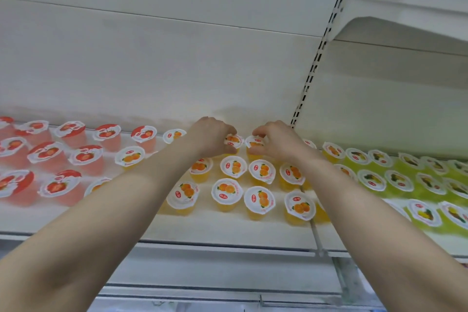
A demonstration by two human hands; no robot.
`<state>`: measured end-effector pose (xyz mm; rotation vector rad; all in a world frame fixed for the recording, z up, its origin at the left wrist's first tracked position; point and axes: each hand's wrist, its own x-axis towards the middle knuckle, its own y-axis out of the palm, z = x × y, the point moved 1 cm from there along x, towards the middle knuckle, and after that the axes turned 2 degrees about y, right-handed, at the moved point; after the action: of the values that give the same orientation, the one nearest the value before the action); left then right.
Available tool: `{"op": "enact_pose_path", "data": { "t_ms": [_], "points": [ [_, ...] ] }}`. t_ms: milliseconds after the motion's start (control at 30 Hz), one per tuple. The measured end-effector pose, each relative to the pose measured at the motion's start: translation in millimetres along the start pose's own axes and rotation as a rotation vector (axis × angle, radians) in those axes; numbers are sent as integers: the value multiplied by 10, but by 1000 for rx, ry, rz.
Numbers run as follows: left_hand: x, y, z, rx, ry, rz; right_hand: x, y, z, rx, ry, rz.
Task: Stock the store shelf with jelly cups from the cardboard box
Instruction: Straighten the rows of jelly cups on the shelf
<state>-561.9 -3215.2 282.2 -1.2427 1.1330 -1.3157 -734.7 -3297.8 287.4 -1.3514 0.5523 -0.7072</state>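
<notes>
Both my arms reach to the back of the white shelf [228, 229]. My left hand [211, 135] grips an orange jelly cup [233, 141] at the back row, fingers curled over its lid. Right beside it, my right hand [276, 139] pinches a second orange jelly cup [254, 143] by its rim. The two cups stand side by side, nearly touching. Several more orange jelly cups [233, 167] stand in rows in front of them. The cardboard box is not in view.
Red strawberry jelly cups [48, 153] fill the shelf's left part. Green jelly cups [372, 180] fill the neighbouring bay on the right, past a slotted upright [314, 68]. A bare strip runs along the shelf's front edge. Another shelf [405, 30] hangs above right.
</notes>
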Motion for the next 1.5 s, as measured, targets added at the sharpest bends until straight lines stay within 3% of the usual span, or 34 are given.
{"op": "enact_pose_path", "data": {
  "t_ms": [167, 300, 833, 967, 1167, 1500],
  "points": [
    [4, 36, 9, -51, -16, -6, -127, -211, -281, 128, 75, -65],
    [56, 1, -124, -109, 50, -49, -219, -242, -437, 66, 126, 70],
    [58, -31, -390, -192, 39, -79, -414, -208, -443, 67, 56, -24],
    [-252, -152, -316, -203, 65, -86, -690, -256, -328, 164, -4, 92],
    [-546, -77, -281, -167, 10, 5, -806, -138, -81, 95, -61, 86],
    [-593, -146, -393, -120, -71, 13, -704, -39, 50, 5, -80, 13]
  ]
}}
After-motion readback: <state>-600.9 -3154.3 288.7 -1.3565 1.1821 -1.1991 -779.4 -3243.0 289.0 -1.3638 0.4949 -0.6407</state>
